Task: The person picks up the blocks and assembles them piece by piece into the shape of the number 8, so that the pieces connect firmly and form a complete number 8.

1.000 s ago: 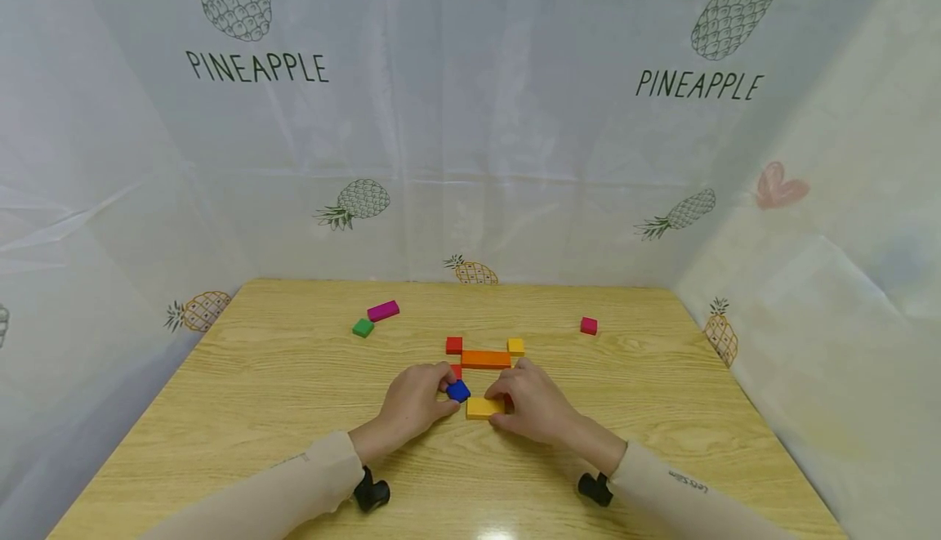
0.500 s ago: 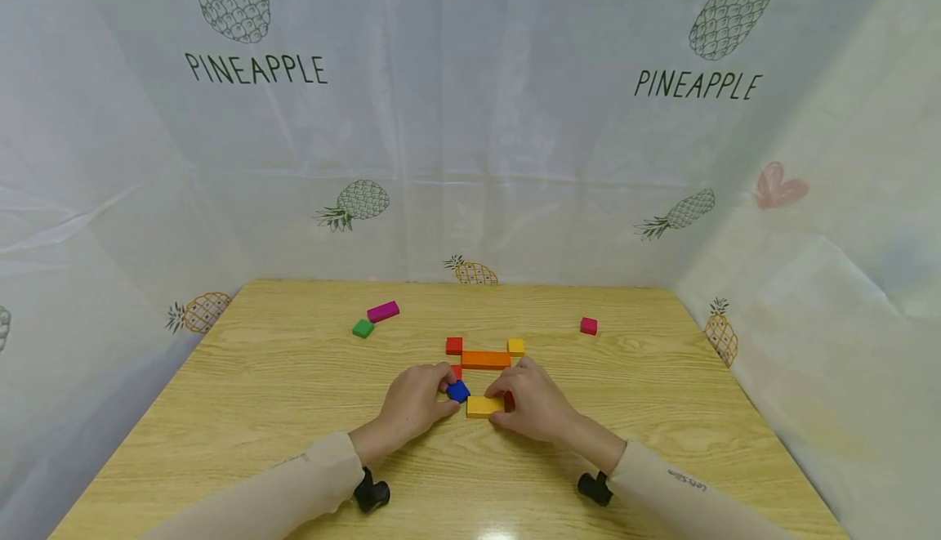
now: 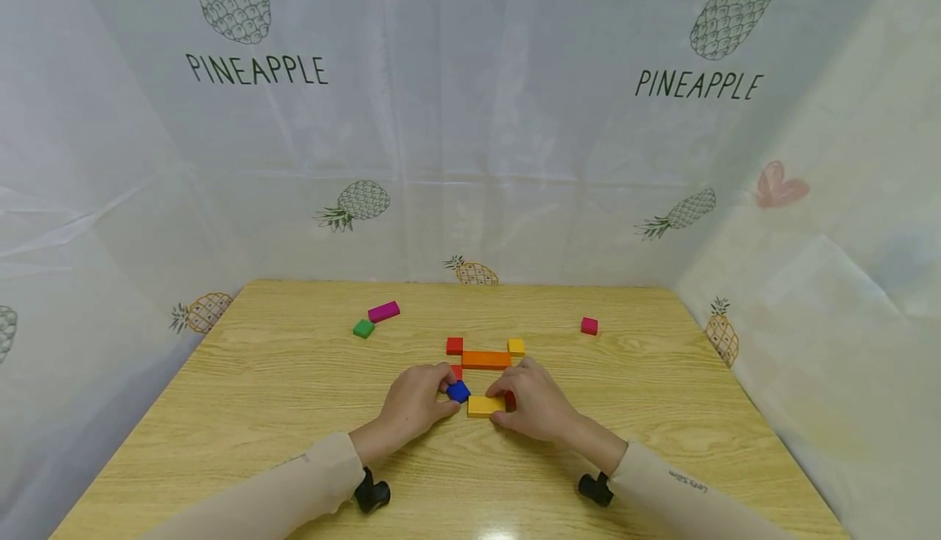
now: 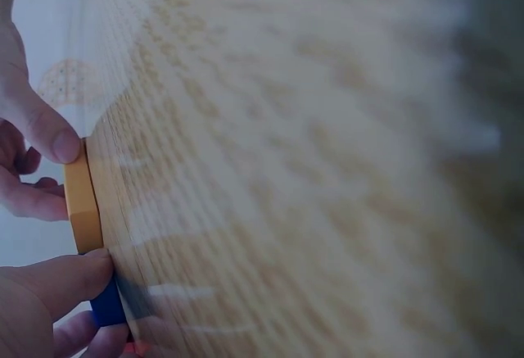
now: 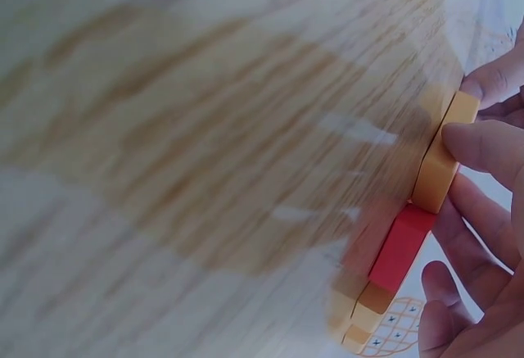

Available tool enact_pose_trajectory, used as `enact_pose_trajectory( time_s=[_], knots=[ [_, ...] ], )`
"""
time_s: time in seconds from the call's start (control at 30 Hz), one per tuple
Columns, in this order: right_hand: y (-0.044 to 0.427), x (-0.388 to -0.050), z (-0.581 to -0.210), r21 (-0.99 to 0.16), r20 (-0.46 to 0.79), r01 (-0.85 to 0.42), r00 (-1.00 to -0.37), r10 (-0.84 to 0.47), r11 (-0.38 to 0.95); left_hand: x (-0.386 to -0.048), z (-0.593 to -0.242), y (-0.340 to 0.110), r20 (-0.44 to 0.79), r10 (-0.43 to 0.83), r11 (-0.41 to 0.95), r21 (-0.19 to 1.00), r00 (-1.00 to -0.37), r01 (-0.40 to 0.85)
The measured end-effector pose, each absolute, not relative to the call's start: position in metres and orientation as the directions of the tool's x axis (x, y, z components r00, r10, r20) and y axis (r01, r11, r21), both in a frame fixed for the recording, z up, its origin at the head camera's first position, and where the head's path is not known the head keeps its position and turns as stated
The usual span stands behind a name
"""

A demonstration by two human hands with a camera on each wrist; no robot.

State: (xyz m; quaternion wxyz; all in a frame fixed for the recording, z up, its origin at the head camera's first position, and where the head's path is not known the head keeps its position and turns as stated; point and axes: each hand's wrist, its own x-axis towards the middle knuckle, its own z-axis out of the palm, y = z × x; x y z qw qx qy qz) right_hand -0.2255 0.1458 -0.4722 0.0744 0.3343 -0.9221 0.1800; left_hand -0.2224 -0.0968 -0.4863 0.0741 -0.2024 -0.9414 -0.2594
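The yellow block (image 3: 486,407) lies flat on the wooden table (image 3: 294,393), its long sides running left to right in front of you. Your right hand (image 3: 537,401) pinches it across its width near the right end, thumb on the side nearest you and a finger on the far side. The gap between those digits is just the width of the block, and its left part sticks out bare beyond your fingertips.

Just off that left end, the blue block (image 3: 458,391) sits turned at an angle, one corner towards the yellow; whether they touch is hard to tell. Your left hand (image 3: 412,399) pinches the blue between thumb and fingers from its left side, leaving much of its top showing to the right of the grip.

At the yellow block's other end, under your right hand, a red block (image 5: 401,247) meets it, clearest from the right wrist. A small red piece (image 3: 457,372) peeks out beyond your left fingertips. Farther out, between your hands, an orange bar (image 3: 486,359) lies crosswise, with a red cube (image 3: 455,346) by its far left corner and a yellow cube (image 3: 516,347) by its far right.

Well apart, towards the back, lie a green block (image 3: 363,328) and a magenta bar (image 3: 384,311) on the left, and a crimson cube (image 3: 589,326) on the right. Pineapple-printed sheeting (image 3: 470,131) hangs behind.
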Motion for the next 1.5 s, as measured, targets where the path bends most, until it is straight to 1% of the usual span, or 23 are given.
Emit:
enact_pose_trajectory(
  time_s=[0.47, 0.7, 1.0, 1.5],
  knots=[
    [0.1468, -0.2274, -0.4746, -0.274, 0.260, -0.641, -0.767, -0.586, 0.717, -0.2225, -0.4846, -0.0973, 0.244, 0.349, 0.776, 0.466, -0.905, 0.425],
    [0.1478, -0.2267, -0.4738, -0.278, 0.279, -0.656, -0.755, -0.594, 0.702, -0.2228, -0.4842, -0.0985, 0.263, 0.358, 0.765, 0.468, -0.896, 0.443],
    [0.1478, -0.2271, -0.4725, -0.269, 0.282, -0.664, -0.747, -0.602, 0.698, -0.2215, -0.4812, -0.0991, 0.242, 0.358, 0.759, 0.487, -0.902, 0.432],
    [0.1470, -0.2280, -0.4726, -0.283, 0.261, -0.647, -0.762, -0.592, 0.708, -0.2232, -0.4819, -0.1001, 0.222, 0.360, 0.761, 0.491, -0.906, 0.423]
  ],
)
